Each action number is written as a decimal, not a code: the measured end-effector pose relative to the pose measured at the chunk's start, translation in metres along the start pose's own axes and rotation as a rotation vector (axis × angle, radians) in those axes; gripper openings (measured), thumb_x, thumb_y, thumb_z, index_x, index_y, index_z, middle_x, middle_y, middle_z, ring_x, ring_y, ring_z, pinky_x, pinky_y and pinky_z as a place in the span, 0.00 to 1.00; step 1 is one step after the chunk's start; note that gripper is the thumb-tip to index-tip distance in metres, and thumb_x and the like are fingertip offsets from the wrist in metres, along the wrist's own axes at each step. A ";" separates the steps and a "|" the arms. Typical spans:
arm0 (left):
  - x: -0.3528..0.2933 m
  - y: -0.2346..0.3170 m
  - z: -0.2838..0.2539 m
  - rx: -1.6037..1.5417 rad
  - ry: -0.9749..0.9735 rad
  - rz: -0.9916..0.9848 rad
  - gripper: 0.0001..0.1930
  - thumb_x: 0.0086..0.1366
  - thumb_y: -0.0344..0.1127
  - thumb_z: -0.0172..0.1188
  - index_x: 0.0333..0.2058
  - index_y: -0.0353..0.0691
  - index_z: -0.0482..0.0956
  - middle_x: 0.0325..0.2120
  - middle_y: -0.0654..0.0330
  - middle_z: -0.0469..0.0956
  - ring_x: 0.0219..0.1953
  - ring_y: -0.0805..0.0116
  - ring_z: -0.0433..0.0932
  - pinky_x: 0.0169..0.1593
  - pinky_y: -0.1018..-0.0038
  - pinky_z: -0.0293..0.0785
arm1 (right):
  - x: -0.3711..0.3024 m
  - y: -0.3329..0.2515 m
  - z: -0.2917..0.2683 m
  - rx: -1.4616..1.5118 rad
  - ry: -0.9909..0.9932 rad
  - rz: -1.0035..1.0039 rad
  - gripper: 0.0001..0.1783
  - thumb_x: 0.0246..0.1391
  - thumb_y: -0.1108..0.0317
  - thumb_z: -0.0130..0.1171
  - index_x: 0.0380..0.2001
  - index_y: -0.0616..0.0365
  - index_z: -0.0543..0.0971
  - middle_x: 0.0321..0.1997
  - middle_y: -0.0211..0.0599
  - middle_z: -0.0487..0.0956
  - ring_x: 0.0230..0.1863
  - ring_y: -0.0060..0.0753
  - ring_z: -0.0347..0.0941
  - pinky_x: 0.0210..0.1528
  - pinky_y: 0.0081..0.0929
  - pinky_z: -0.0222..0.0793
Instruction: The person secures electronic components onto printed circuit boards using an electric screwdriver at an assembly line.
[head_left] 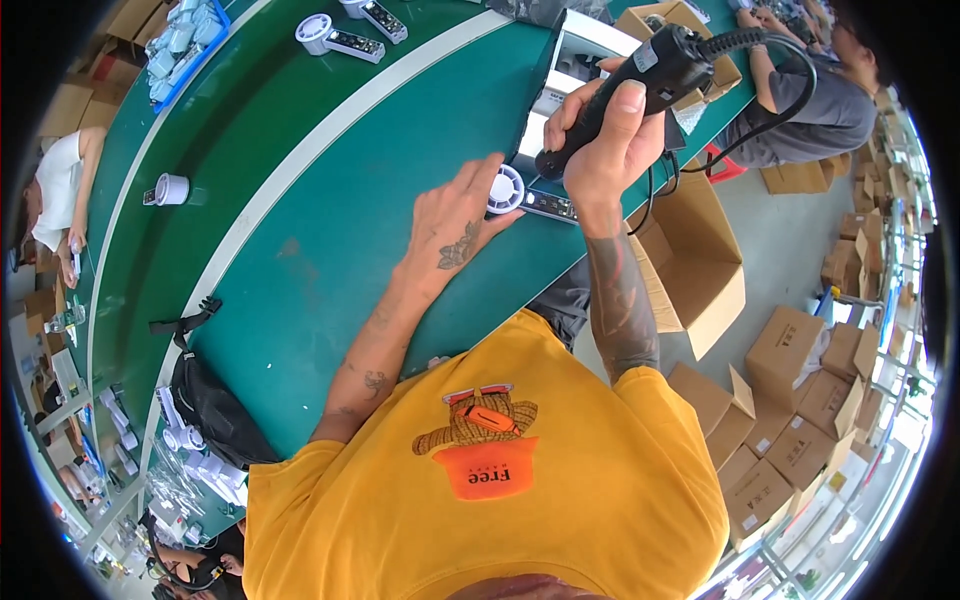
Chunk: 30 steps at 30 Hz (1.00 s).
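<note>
A small white handheld fan lies on the green table, its round grille toward my left hand and its handle, showing an open circuit board, pointing right. My left hand is closed around the fan's round head, fingers on the far side and thumb on the near side. In my right hand is a black electric screwdriver, tilted, with its nose down over the spot where head and handle meet. Whether its bit touches the fan is too small to tell.
Past the fan stands a white box with parts inside. More fans rest on the conveyor belt at the far left. A black bag lies at left. Cardboard boxes stand on the right; co-workers sit along the line.
</note>
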<state>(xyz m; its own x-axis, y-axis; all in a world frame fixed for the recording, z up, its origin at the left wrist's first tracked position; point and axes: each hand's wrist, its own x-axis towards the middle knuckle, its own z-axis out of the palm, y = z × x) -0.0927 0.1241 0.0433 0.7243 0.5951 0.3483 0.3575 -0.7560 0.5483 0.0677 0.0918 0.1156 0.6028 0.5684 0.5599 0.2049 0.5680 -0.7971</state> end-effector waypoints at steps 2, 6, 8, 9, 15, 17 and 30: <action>-0.001 0.000 -0.001 -0.010 -0.012 -0.010 0.35 0.55 0.44 0.74 0.58 0.36 0.72 0.48 0.52 0.79 0.37 0.52 0.84 0.35 0.63 0.80 | -0.001 0.001 0.000 0.000 0.003 0.001 0.28 0.71 0.45 0.48 0.48 0.64 0.66 0.18 0.38 0.69 0.13 0.28 0.65 0.16 0.27 0.64; -0.001 -0.004 0.002 -0.006 0.008 0.020 0.35 0.55 0.44 0.74 0.58 0.36 0.72 0.47 0.52 0.79 0.36 0.52 0.84 0.35 0.63 0.80 | -0.010 0.003 -0.001 0.018 -0.021 -0.046 0.30 0.69 0.43 0.50 0.48 0.64 0.65 0.18 0.39 0.69 0.13 0.27 0.65 0.16 0.26 0.64; -0.001 -0.005 0.003 -0.016 0.007 0.016 0.35 0.55 0.45 0.74 0.58 0.37 0.72 0.46 0.53 0.79 0.35 0.53 0.83 0.34 0.63 0.80 | -0.015 0.003 0.001 0.023 -0.006 -0.057 0.31 0.68 0.42 0.51 0.48 0.65 0.65 0.19 0.39 0.70 0.13 0.27 0.65 0.17 0.26 0.64; -0.001 -0.005 0.003 -0.017 0.006 0.015 0.35 0.55 0.45 0.74 0.58 0.37 0.72 0.46 0.53 0.79 0.35 0.53 0.83 0.34 0.63 0.80 | -0.016 0.002 0.001 0.029 0.009 -0.069 0.32 0.67 0.41 0.53 0.48 0.65 0.65 0.19 0.39 0.70 0.13 0.27 0.65 0.17 0.25 0.64; -0.001 -0.005 0.004 -0.029 0.018 0.010 0.35 0.54 0.45 0.75 0.58 0.37 0.73 0.46 0.53 0.79 0.35 0.53 0.83 0.34 0.64 0.80 | -0.016 0.001 0.001 0.037 -0.026 -0.063 0.35 0.65 0.39 0.55 0.48 0.66 0.65 0.19 0.38 0.70 0.13 0.26 0.65 0.17 0.25 0.64; 0.000 -0.005 0.003 -0.024 0.011 0.014 0.35 0.54 0.44 0.75 0.58 0.37 0.73 0.46 0.53 0.80 0.36 0.53 0.84 0.35 0.63 0.80 | -0.014 0.002 0.001 0.037 -0.023 -0.066 0.35 0.64 0.39 0.56 0.49 0.66 0.65 0.19 0.38 0.70 0.13 0.26 0.65 0.17 0.25 0.64; 0.000 -0.002 0.000 -0.008 0.004 0.017 0.34 0.55 0.44 0.74 0.58 0.36 0.72 0.47 0.52 0.79 0.37 0.52 0.84 0.36 0.63 0.80 | -0.023 -0.012 -0.005 0.046 -0.067 -0.059 0.40 0.61 0.36 0.57 0.49 0.67 0.64 0.18 0.39 0.71 0.14 0.29 0.68 0.17 0.26 0.66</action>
<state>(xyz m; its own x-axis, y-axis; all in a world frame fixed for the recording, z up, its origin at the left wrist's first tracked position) -0.0930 0.1251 0.0420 0.7281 0.5832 0.3602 0.3408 -0.7639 0.5480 0.0555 0.0690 0.1112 0.5372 0.5709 0.6209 0.2021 0.6276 -0.7518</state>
